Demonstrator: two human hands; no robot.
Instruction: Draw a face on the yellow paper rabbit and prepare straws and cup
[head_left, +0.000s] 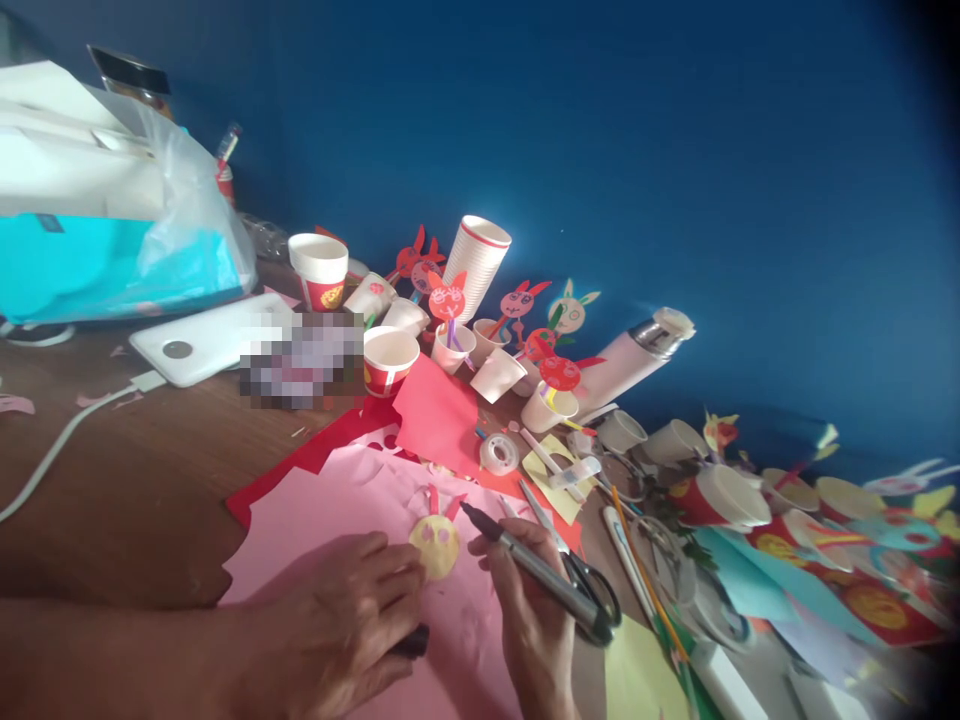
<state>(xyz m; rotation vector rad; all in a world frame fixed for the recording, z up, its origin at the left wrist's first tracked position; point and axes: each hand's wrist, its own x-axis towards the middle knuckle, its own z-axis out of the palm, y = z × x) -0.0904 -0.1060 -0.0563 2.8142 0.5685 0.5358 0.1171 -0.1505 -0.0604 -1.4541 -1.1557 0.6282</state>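
My right hand (529,610) grips a grey-and-black marker (536,570), its bare dark tip just above and right of a small paper rabbit face (435,548). The face is a yellow disc with pink round eyes and red-and-pink ears, lying flat on pink paper (322,510). My left hand (352,610) rests on that paper, its fingertips at the disc's left edge. A short black marker cap (411,642) pokes out between its lower fingers. Scissors with black handles (592,588) lie just behind my right hand.
Paper cups (391,360) with red rabbit faces (560,374) stand along the blue wall, beside a cup stack (477,260) and a leaning flask (630,365). Clear tape (499,454), pencils and coloured paper crowd the right. A white power bank (202,340) and plastic bag (187,220) sit left.
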